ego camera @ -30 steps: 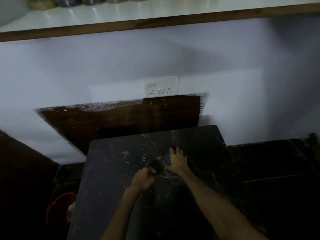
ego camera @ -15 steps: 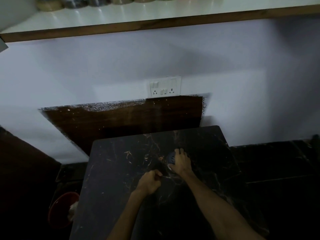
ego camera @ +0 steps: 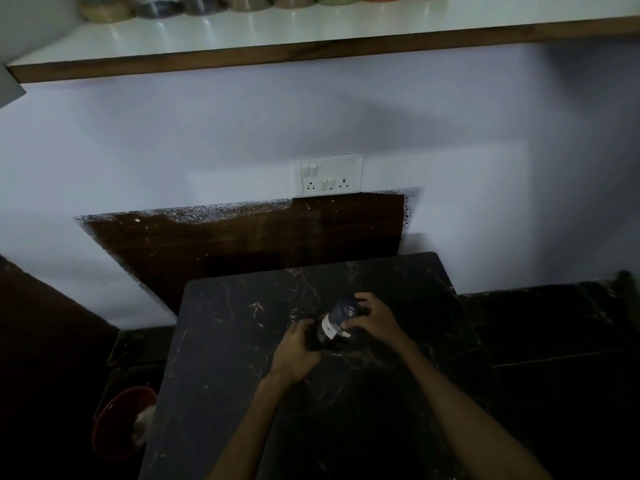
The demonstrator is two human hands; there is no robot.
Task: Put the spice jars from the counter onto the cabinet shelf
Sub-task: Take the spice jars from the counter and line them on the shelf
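Note:
A dark spice jar with a white label lies tilted over the black marble counter, its lid end toward the wall. My right hand grips its upper end. My left hand closes around its lower end. Both hands hold it just above the counter's middle. High up, a white cabinet shelf with a brown edge carries a row of several spice jars along its back, only their bottoms in view.
A switch and socket plate sits on the white wall above a dark wooden backsplash panel. A red bin stands on the floor left of the counter. Dark lower counters lie to the right.
The jar has been lifted and tipped between both hands; a second ago the hands were flat over it on the counter. The view has shifted slightly, showing more of the shelf jars.

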